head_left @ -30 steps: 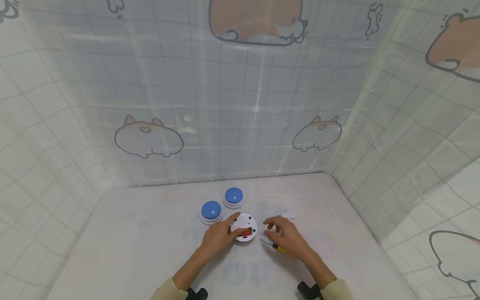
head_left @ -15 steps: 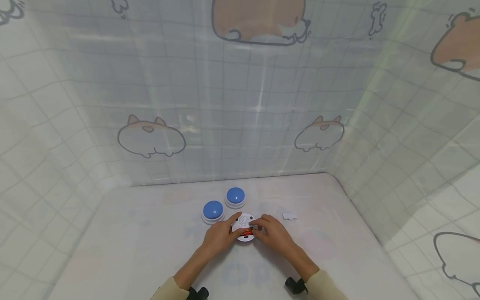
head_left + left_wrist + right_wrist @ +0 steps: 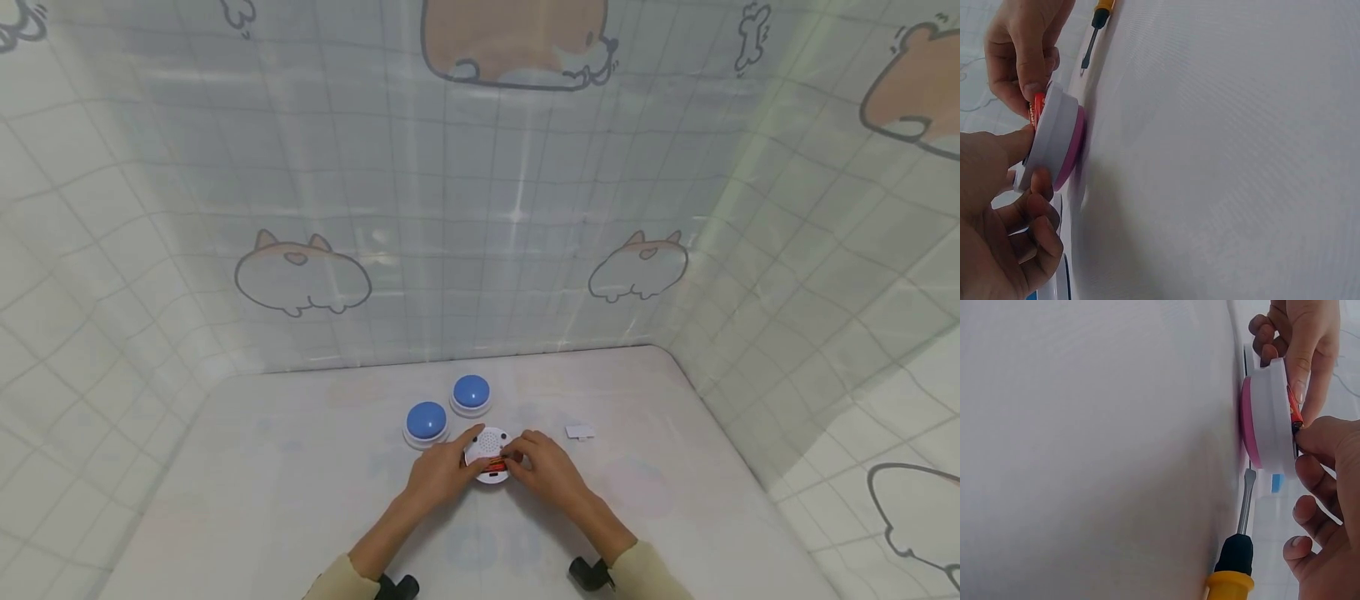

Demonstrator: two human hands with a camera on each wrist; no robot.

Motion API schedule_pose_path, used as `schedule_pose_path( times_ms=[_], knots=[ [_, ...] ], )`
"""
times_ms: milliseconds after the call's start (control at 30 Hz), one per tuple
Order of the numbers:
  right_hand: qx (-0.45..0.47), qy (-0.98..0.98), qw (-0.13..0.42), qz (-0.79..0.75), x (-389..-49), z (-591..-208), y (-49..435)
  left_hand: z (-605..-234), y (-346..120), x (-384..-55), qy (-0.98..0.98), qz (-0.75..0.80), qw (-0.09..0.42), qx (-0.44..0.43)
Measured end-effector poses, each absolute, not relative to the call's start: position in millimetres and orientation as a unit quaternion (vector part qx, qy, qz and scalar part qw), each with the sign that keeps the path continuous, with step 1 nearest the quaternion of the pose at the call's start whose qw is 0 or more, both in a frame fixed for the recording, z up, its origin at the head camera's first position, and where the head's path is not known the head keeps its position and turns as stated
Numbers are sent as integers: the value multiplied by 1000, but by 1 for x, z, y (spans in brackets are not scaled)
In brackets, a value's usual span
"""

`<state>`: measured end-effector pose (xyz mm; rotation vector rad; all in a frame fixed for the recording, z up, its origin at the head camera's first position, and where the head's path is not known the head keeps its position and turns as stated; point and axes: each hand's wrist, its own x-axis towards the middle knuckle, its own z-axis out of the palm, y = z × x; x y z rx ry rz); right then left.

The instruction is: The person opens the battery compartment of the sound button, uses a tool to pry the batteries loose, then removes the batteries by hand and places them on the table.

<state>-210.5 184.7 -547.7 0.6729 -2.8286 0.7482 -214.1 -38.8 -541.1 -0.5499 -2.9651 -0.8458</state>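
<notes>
A round white buzzer button (image 3: 489, 442) lies upside down, its pink dome (image 3: 1072, 150) against the table. Red batteries (image 3: 495, 466) show in the open compartment on its upturned base. My left hand (image 3: 437, 475) grips the buzzer by its rim, with the thumb reaching over the base near the batteries. From the other side, my right hand (image 3: 551, 471) pinches at the end of a red battery (image 3: 1295, 409) with thumb and forefinger. That battery sticks up a little above the base in the left wrist view.
Two blue buzzer buttons, one nearer (image 3: 426, 422) and one farther (image 3: 471, 392), stand behind my left hand. A small white battery cover (image 3: 579, 432) lies at the right. A yellow-and-black screwdriver (image 3: 1235, 556) rests on the table by my right hand, hidden in the head view.
My right hand has moved left, from above the screwdriver to the battery compartment. In the last half second it has barely shifted. The left hand keeps its grip on the buzzer button.
</notes>
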Motion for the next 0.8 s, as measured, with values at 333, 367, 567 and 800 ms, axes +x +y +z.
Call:
schedule_pose_path(
  times_ms=[333, 367, 567, 800],
  knots=[
    [214, -939, 72, 259, -210, -548, 188, -542, -38, -216, -950, -266, -10, -163],
    [211, -940, 70, 259, -209, -548, 188, -541, -38, -216, -950, -267, -15, -161],
    [174, -943, 44, 279, -208, -546, 195, -541, -38, -215, -951, -267, -22, -155],
    [129, -931, 8, 342, -207, -536, 216, -539, -37, -215, -953, -266, -26, -144]
  ],
)
